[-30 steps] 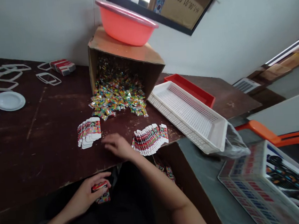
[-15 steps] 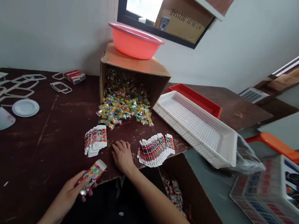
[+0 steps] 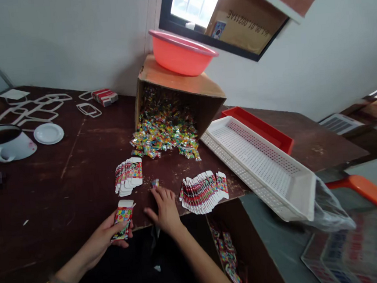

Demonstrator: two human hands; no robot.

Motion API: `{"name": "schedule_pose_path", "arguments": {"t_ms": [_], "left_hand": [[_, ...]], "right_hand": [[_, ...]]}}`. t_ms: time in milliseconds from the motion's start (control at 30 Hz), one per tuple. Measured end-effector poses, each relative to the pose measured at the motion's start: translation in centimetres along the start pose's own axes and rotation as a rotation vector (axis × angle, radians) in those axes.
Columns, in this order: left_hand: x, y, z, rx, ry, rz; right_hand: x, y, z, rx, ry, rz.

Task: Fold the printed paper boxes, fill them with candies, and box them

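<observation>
My left hand [image 3: 108, 235] is closed around a small, colourful printed carton [image 3: 123, 215] near the table's front edge. The carton's white flap stands up at its top end. My right hand [image 3: 166, 208] lies palm down on the table with its fingers apart. Its fingertips touch a small candy packet [image 3: 155, 183]. Flat folded cartons [image 3: 128, 176] are fanned out beyond my left hand, and a larger fan of cartons [image 3: 201, 193] lies right of my right hand. Wrapped candies [image 3: 166, 134] spill from a cardboard box [image 3: 180, 87] lying on its side.
A pink basin [image 3: 182, 54] rests on the box. To the right are a white perforated tray [image 3: 263, 165] and a red tray [image 3: 263, 126]. A mug [image 3: 17, 145], a small white lid [image 3: 48, 133] and white frames [image 3: 42, 111] sit at left. Below the edge, an open box holds filled packs [image 3: 227, 252].
The view has shifted left. My left hand has turned the carton more upright. A candy packet now shows at my right fingertips, and the right thumb has spread away from the fingers.
</observation>
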State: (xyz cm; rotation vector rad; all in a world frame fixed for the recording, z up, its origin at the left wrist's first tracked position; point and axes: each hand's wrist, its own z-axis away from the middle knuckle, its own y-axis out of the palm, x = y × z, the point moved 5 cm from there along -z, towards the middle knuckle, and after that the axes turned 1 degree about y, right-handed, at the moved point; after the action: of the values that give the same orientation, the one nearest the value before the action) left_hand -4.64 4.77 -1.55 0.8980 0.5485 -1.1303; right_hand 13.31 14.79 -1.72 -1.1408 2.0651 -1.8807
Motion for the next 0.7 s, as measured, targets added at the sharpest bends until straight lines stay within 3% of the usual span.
{"name": "schedule_pose_path", "arguments": {"t_ms": [100, 200, 367, 500, 567, 700], "left_hand": [[0.1, 0.3, -0.6, 0.000, -0.027, 0.036], [-0.2, 1.1, -1.1, 0.026, -0.031, 0.055], [-0.2, 1.7, -0.9, -0.011, 0.025, -0.142], [0.0, 2.5, -0.4, -0.027, 0.111, -0.301], [-0.2, 3.0, -0.2, -0.027, 0.133, -0.322], [-0.5, 3.7, 0.4, -0.033, 0.129, -0.315]], "right_hand": [[1.4, 0.1, 5.2, -0.010, -0.027, -0.103], [2.0, -0.3, 6.5, -0.028, 0.013, -0.302], [3.3, -3.9, 4.4, 0.013, 0.041, -0.645], [3.6, -6.4, 1.4, 0.036, 0.187, -0.861], [3.7, -6.8, 0.4, 0.005, 0.217, -0.879], [5.4, -6.0, 0.3, -0.114, 0.114, -0.732]]}}
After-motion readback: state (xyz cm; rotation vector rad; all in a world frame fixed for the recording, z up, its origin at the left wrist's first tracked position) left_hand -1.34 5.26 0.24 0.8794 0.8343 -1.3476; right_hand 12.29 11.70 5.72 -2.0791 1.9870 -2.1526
